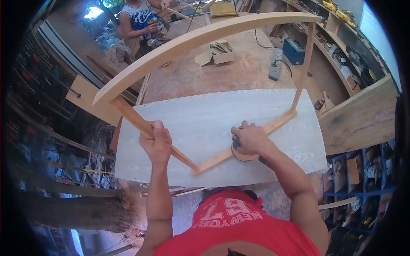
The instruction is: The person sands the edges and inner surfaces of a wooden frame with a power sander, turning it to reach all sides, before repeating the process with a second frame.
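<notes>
Of wooden frames there is 1, built of 4 bars: 1 curved bar [205,33] and 3 straighter bars [213,161]. It stands over 1 pale board [192,113], which lies along the near edge of 1 table [175,83]. Hands on the frame and tool count 2: 1 left hand [157,143] and 1 right hand [252,138], with 1 sander [244,154]. Farther back is 1 open cardboard box [224,57]. By the right edge are 1 power strip [275,67], 2 dark cables [285,63] and 1 blue case [294,52]. Near the far edge is 1 yellow case [223,9]. Beyond the far left corner is 1 other person [143,19]. Shelf tools are too crowded to count.
</notes>
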A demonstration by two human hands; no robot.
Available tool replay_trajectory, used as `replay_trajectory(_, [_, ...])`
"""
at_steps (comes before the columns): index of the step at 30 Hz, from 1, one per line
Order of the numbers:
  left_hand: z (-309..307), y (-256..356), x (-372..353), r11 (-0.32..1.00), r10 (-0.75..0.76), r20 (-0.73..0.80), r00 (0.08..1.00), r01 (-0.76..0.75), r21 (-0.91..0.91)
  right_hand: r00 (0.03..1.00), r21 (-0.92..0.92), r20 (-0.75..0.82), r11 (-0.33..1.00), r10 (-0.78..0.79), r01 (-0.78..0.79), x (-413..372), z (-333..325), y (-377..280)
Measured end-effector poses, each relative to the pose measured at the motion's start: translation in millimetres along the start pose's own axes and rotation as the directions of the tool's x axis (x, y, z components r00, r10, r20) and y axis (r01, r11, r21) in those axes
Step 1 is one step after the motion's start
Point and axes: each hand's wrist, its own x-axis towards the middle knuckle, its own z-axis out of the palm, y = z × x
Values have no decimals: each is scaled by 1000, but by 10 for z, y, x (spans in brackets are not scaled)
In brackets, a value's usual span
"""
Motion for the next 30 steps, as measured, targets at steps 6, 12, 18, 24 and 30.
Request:
replay_trajectory(6, [-55, 45, -279, 994, 108, 131, 986, -107, -15, 998, -8, -57, 1000, -4, 3, -3, 155, -279])
replay_trajectory(12, [5, 247, -405, 994, 91, 191, 977, -78, -72, 989, 8, -147, 1000, 29, -29, 24, 412, -529])
replay_trajectory(18, [-128, 195, -416, 994, 59, 323, 944, -24, -110, 973, 71, -226, 997, 44, -29, -86, 574, -1052])
replay_trajectory(24, [-107, 219, -413, 997, 41, 298, 954, -21, -70, 972, 117, -202, 988, 123, -100, 102, 587, -1066])
replay_trajectory(30, [-98, 212, -419, 997, 30, 249, 968, -11, -79, 931, 73, -169, 946, 325, -317, 312, 287, -371])
